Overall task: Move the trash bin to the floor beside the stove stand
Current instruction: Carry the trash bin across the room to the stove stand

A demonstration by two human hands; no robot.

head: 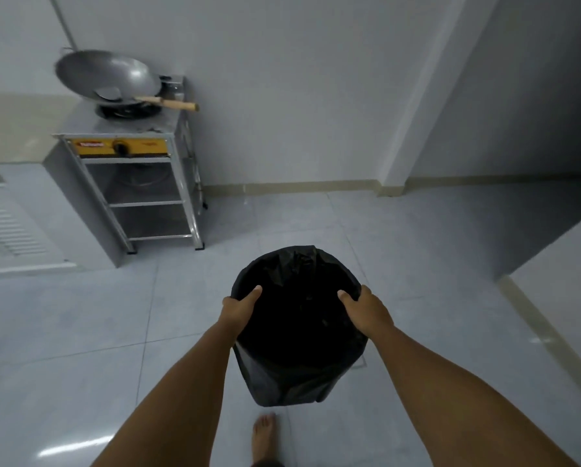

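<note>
The trash bin (296, 362) is round and lined with a black plastic bag, and it fills the lower middle of the view. My left hand (239, 308) grips its left rim, thumb inside. On the right rim my right hand (366, 310) holds the same way. The bin looks lifted off the tiled floor, above my bare foot (264, 439). The metal stove stand (140, 183) is at the upper left against the wall, with open shelves below a yellow burner panel.
A large wok (107, 77) with a wooden handle sits on the burner. A white cabinet (19, 224) with a vent adjoins the stand's left side. Bare tiled floor (282, 217) lies to the right of the stand, bounded by the wall. A low step (552, 298) edges the right.
</note>
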